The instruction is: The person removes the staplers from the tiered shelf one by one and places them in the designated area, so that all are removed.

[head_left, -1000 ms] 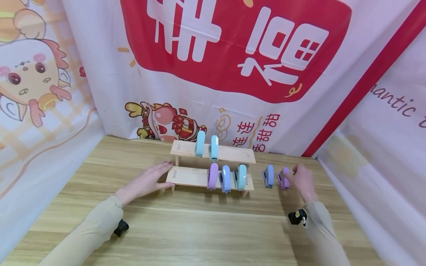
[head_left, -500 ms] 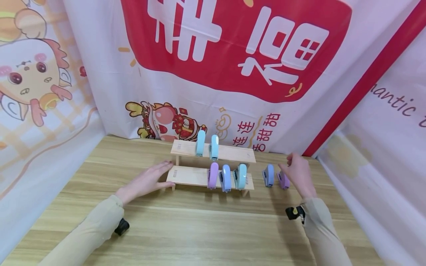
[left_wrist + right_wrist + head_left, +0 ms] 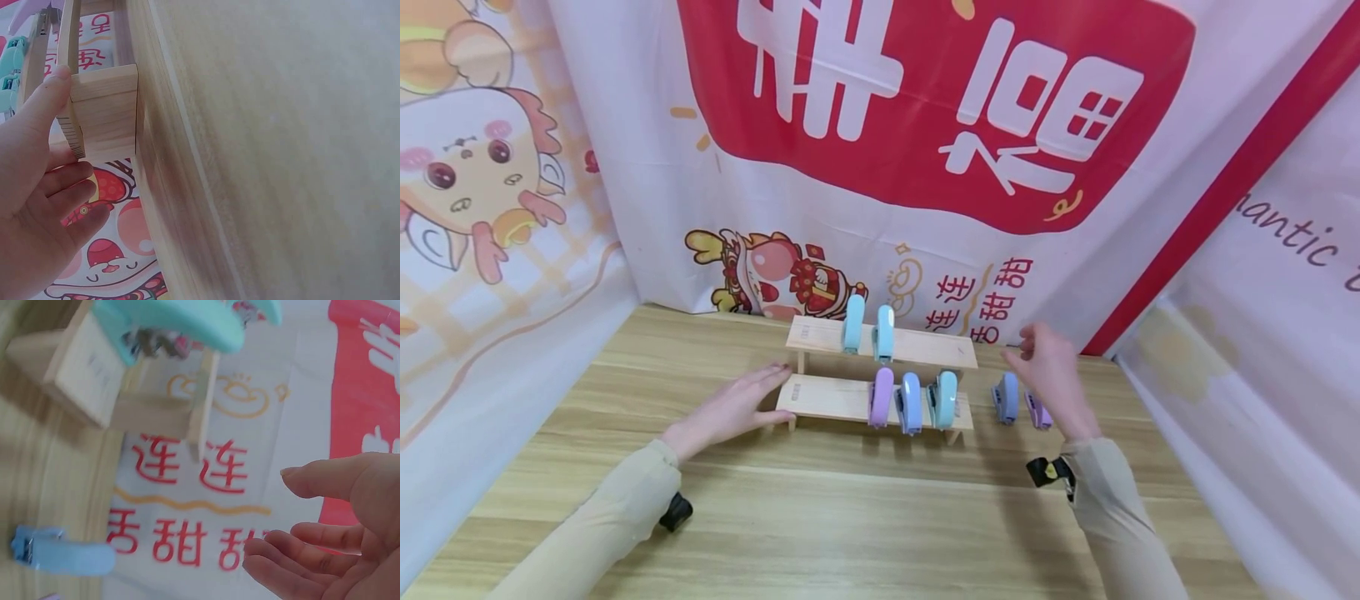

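Note:
A two-tier wooden stand [image 3: 831, 397] carries several mini staplers. Two turquoise staplers [image 3: 883, 335] are on its upper tier. Along the lower tier sit a purple stapler [image 3: 881, 398], a blue stapler [image 3: 911, 405] and another turquoise stapler [image 3: 944, 402]. My left hand [image 3: 730, 412] holds the lower tier's left end between thumb and forefinger, the other fingers loose below in the left wrist view. Raised above the table, my right hand [image 3: 1052, 375] holds nothing, its fingers loosely bent. It partly covers a second purple stapler [image 3: 1037, 412], beside a second blue stapler [image 3: 1006, 402].
Printed cloth [image 3: 880, 242] hangs right behind the stand, with more cloth at both sides. The wood-grain table [image 3: 850, 533] stretches in front of the stand. Each wrist wears a small black camera [image 3: 676, 512].
My right hand has left the purple stapler on the table and moved up and to the left, towards the stand. My left hand stays at the stand's end.

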`<state>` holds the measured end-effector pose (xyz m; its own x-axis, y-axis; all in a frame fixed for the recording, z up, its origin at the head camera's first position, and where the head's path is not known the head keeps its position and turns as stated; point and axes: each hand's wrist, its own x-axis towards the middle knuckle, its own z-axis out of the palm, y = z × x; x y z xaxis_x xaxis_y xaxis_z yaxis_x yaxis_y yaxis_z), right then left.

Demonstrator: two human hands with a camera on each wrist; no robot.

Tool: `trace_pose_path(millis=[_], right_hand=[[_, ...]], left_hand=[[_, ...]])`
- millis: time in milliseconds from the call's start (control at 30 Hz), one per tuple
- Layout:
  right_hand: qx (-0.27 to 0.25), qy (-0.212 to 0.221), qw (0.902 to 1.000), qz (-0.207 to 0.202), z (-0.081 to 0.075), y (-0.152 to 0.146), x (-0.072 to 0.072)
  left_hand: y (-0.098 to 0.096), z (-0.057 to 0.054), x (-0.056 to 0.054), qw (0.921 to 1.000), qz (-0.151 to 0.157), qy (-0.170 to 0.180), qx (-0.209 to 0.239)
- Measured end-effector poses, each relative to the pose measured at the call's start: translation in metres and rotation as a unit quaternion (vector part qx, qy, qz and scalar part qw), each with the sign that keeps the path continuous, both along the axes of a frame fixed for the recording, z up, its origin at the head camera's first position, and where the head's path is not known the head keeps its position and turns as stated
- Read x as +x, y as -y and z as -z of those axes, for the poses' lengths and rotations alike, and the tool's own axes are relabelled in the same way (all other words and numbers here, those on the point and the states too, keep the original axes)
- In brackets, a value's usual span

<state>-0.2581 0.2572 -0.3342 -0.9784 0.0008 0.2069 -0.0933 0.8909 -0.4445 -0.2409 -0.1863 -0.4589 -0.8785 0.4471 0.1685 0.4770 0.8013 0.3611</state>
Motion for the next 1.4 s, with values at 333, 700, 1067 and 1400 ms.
trace_pose_path(millis=[333, 700, 1067, 1400], right_hand=[[-0.003, -0.043, 0.9975, -0.056, -0.004, 0.039, -0.002], [0.006, -0.081, 0.9909, -0.107, -0.004, 0.081, -0.002], [0.001, -0.047, 0.9902, -0.131, 0.001, 0.109, -0.002], [0.02, -0.042, 0.9879, -0.148, 0.009, 0.127, -0.002]], left_hand=[[0.002, 0.003, 0.0, 1.0, -0.002, 0.009, 0.001], [0.002, 0.003, 0.001, 1.0, -0.001, 0.003, 0.005], [0.002, 0.002, 0.001, 0.9999, -0.002, -0.008, 0.01], [0.0, 0.002, 0.001, 0.9999, 0.001, -0.014, 0.009]])
